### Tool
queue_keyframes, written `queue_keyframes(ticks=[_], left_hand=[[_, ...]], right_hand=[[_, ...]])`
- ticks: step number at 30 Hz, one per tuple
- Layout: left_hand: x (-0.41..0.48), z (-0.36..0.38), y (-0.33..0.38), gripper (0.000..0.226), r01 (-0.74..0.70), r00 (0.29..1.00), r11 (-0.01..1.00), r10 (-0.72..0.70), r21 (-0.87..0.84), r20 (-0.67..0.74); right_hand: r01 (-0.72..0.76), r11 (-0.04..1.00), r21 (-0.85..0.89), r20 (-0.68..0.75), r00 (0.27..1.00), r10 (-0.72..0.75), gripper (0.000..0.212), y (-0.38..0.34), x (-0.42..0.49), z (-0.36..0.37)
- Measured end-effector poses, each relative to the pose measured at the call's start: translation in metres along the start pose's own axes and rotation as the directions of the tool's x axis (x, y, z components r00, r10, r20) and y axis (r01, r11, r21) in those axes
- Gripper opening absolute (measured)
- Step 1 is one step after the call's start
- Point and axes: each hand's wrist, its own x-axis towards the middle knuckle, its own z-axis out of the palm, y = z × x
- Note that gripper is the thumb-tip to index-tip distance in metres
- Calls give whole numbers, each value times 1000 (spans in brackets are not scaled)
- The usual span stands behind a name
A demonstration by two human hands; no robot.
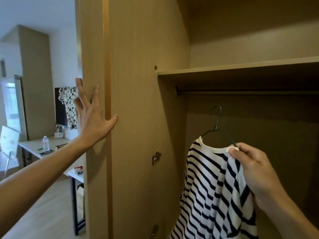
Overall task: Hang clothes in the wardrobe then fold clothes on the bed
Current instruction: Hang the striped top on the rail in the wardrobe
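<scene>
Wardrobe [259,66] is standing open, its door [134,100] being pressed by the flat, spread left hand [91,118]. The shirt [207,187] is hanging below the rail [241,91], the right hand [253,173] gripping its shoulder and hanger [216,125]. Hanging step; next, the hook likely needs lifting over the rail.

Left hand: your left hand [93,118] lies flat, fingers spread, on the edge of the open wardrobe door [136,109].
Right hand: your right hand [253,173] pinches the wire hanger [216,124] and the collar of the striped shirt [207,195] together.
Hanger: its hook points up, below the rail [241,91] and apart from it.
Rail: dark, running just under the shelf [233,69].
Far left: a desk [32,146] bears a water bottle [45,143]; a spotted garment [69,104] hangs beyond your fingers.
</scene>
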Motion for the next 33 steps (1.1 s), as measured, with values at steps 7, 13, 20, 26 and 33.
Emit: queue_keyframes(ticks=[7,13,20,26,33], left_hand=[[9,5,-29,93,10,1000,1000,-10,30,11],[17,9,-57,95,15,998,998,-18,56,58],[26,12,-88,110,114,965,989,-132,93,226],[26,14,-104,116,142,931,982,-176,128,320],[24,8,-56,100,120,975,981,-146,152,171]], right_hand=[[9,1000,-12,49,999,-8,30,5,11,17],[9,1000,24,89,996,-11,29,8,15,25],[56,998,1,71,996,-56,28,14,23,27],[85,996,-6,72,994,-84,27,23,35,21],[71,997,-10,73,995,-70,27,28,43,16]])
